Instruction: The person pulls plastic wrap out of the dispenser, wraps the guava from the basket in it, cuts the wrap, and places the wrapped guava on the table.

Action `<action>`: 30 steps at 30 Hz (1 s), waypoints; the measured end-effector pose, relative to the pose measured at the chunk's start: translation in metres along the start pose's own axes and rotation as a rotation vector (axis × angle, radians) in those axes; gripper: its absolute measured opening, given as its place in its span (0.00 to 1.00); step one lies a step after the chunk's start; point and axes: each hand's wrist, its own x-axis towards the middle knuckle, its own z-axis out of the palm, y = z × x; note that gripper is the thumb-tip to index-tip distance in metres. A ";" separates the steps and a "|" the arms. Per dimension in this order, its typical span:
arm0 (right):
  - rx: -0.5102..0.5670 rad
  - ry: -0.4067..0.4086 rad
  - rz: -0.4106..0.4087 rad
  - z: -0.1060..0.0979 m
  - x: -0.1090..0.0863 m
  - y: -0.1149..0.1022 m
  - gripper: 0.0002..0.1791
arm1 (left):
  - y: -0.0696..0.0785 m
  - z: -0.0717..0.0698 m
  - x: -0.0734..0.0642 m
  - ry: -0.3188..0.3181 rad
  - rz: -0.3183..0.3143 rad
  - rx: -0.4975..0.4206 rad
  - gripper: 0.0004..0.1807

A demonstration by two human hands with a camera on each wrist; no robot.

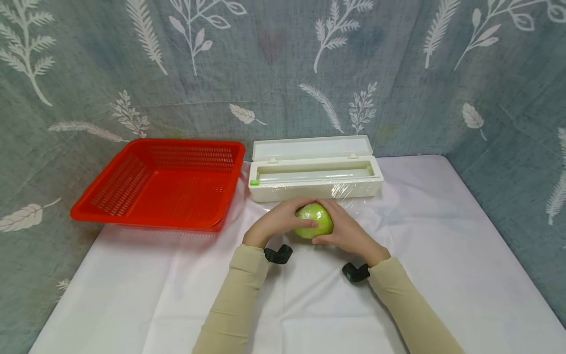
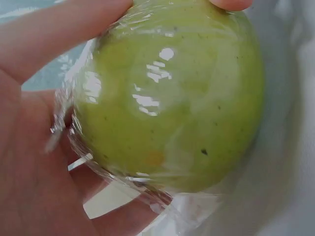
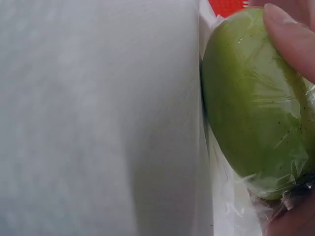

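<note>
A round green fruit with dark specks, perhaps an apple or pear, sits on the white cloth, held between both hands. Clear plastic wrap covers its skin, with loose crumpled film near the palm in the left wrist view. My left hand curls round the fruit's left side, thumb across the front. From the right, my right hand grips it with thumb low in front and fingers behind. Just beyond the hands is a white wrap dispenser, its lid raised, with film over its front.
To the left stands a red plastic basket with slotted walls. A small green piece shows at the dispenser's left end. Grey-green patterned fabric hangs behind the cloth-covered table. Each wrist bears a black camera.
</note>
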 end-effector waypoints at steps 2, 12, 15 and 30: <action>0.037 -0.003 -0.001 0.001 0.000 0.001 0.51 | -0.002 0.000 -0.001 -0.004 0.000 -0.018 0.33; 0.071 -0.037 0.021 -0.001 -0.001 0.008 0.54 | -0.009 -0.002 -0.002 -0.051 0.008 -0.055 0.34; 0.047 -0.027 0.016 -0.001 -0.001 0.009 0.54 | -0.011 -0.002 -0.001 -0.066 0.023 -0.051 0.34; 0.086 -0.032 0.094 0.000 -0.003 0.010 0.52 | -0.012 -0.007 -0.005 -0.110 0.002 -0.043 0.36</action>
